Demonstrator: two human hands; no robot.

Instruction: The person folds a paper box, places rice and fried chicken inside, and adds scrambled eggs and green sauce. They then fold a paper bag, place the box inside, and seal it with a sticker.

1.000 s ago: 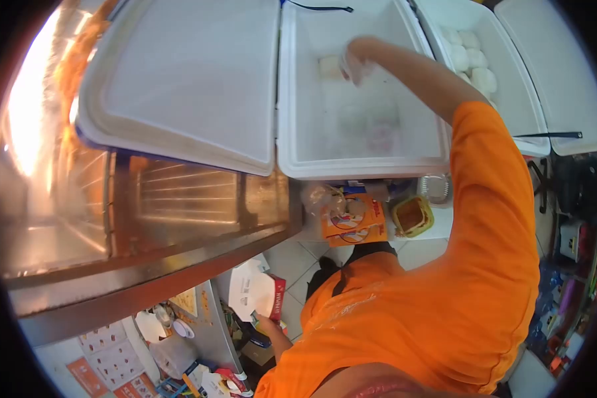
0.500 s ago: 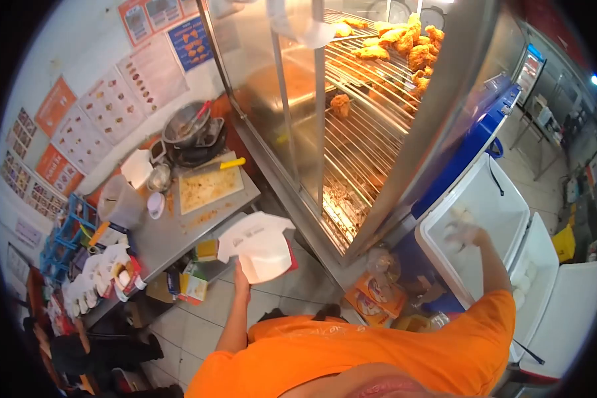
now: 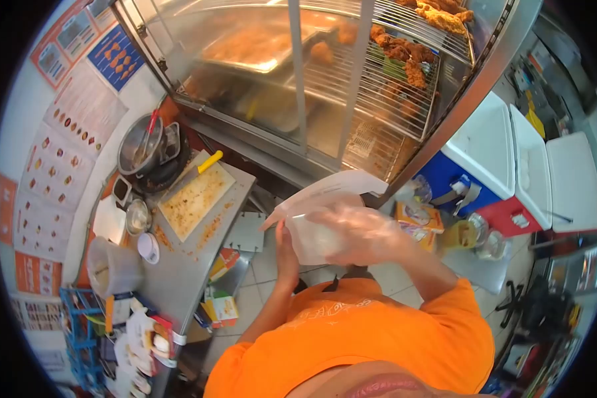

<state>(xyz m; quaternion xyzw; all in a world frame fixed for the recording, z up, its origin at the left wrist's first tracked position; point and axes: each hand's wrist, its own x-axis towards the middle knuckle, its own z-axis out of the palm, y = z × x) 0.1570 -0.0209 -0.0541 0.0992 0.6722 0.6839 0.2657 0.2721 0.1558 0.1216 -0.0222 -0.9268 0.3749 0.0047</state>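
Observation:
In front of my chest, a white paper food box stands open with its flaps raised. My left hand is closed round its left side, thumb up along the wall. My right hand reaches in at the near side of the box, apparently under a clear plastic glove. Motion smears its fingers, and I cannot make out whether anything is in them.
A heated glass cabinet with fried chicken rises ahead. On the left, a steel counter holds a cutting board, a yellow-handled knife and a metal bowl. Open blue and red coolers stand right.
My right hand has come out of the open cooler on the right and over to the box. The box stays in my left hand, and my view has turned.

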